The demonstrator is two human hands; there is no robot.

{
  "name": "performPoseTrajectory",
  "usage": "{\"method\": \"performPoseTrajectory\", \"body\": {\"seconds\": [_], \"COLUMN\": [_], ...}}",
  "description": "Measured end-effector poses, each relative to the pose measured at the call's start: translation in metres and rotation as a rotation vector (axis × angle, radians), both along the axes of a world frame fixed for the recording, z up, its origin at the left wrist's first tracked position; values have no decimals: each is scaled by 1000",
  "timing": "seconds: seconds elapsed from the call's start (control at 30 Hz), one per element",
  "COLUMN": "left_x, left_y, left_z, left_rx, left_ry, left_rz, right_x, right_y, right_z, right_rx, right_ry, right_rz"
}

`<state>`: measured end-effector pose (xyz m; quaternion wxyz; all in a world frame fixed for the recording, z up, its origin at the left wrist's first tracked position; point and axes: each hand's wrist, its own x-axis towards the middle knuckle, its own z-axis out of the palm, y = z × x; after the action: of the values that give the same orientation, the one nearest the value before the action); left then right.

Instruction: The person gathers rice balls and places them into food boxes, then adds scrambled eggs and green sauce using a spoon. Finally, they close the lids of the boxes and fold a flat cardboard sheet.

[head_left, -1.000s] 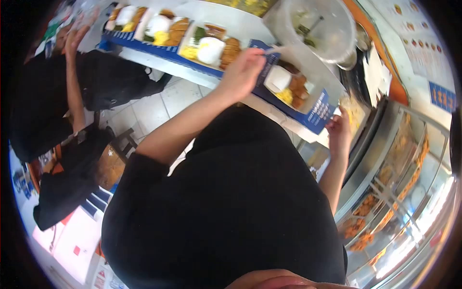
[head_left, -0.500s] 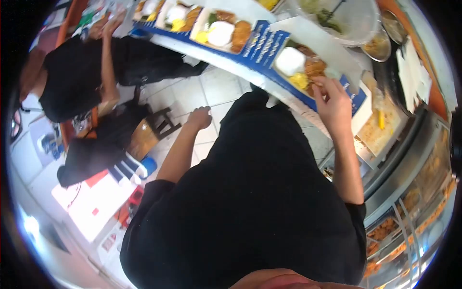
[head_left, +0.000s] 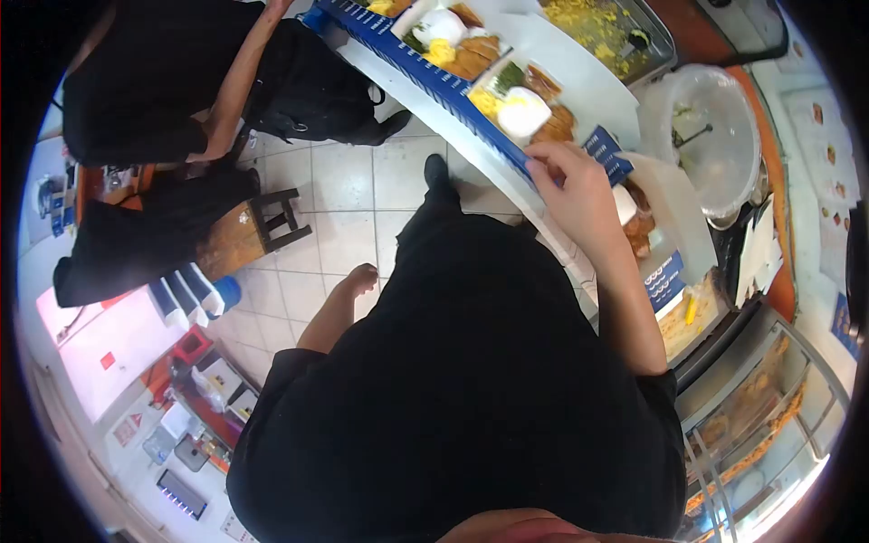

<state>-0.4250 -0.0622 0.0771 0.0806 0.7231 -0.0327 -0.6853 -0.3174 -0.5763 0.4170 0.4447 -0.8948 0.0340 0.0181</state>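
My right hand (head_left: 572, 188) is at the front wall of a blue-and-white meal box (head_left: 498, 136), its fingers curled together beside the chicken; whatever they pinch is hidden. This box holds a white rounded portion (head_left: 523, 112), yellow egg (head_left: 485, 102), dark greens (head_left: 510, 78) and browned sliced chicken (head_left: 554, 125). To its right, partly behind my hand and forearm, is another box with chicken (head_left: 641, 222) and a blue printed flap (head_left: 663, 279). My left hand (head_left: 363, 278) hangs low over the tiled floor beside my body, fingers curled in, with nothing visible in it.
Another filled box (head_left: 453, 41) stands further left along the counter. Behind are a metal tray of yellow food (head_left: 602, 36) and a clear tub (head_left: 715, 136) with a utensil. A co-worker in black (head_left: 163, 81) is at the upper left, near a wooden stool (head_left: 226, 240).
The view has swung, shifting the counter and boxes. My right hand has moved left from over the rightmost box's chicken to the neighbouring box's edge. My left hand still hangs low.
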Motion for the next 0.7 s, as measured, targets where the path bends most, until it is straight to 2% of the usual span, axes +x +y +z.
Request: {"method": "performPoseTrajectory", "body": {"seconds": [0.03,0.07,0.1,0.13,0.17,0.2,0.23,0.3,0.33,0.37,0.43,0.5,0.53,0.57,0.6,0.7], "left_x": [-3,-4,-3,26,45,71,102,145,164,177,208,232,234,227,258,445], "left_y": [37,73,104,106,103,87,61,73,86,94,100,96,104,159,126,-139], "left_z": [-53,-104,-145,-136,-125,-91,-40,-22,-22,-24,0,33,34,-56,-30,157], "left_rx": [-262,-521,-722,-858,-608,-368,-154,-234,-414,-315,-253,-122,-159,-26,-122,-718], "left_ry": [-118,-332,-596,-690,-455,-243,-257,-305,-564,-407,-435,-467,-491,-452,-473,-822], "left_rz": [-179,-418,-612,-631,-263,439,957,1184,695,1228,1190,1124,1124,1007,857,-2], "right_x": [14,32,49,67,85,104,121,152,167,180,200,224,235,245,257,286], "right_y": [7,14,21,27,34,38,47,67,85,97,112,121,125,130,135,139], "right_z": [-2,9,11,12,10,6,5,6,24,24,16,-6,-14,-17,-8,-2], "right_rx": [-38,-83,-108,-185,-257,-281,-292,-320,-336,-350,-531,-547,-557,-567,-583,-620], "right_ry": [-5,117,119,91,65,22,25,43,190,186,175,191,111,25,142,152], "right_rz": [-57,-84,-80,-104,-128,-103,-96,-119,-136,-137,-18,-45,-56,-66,-66,-59]}}
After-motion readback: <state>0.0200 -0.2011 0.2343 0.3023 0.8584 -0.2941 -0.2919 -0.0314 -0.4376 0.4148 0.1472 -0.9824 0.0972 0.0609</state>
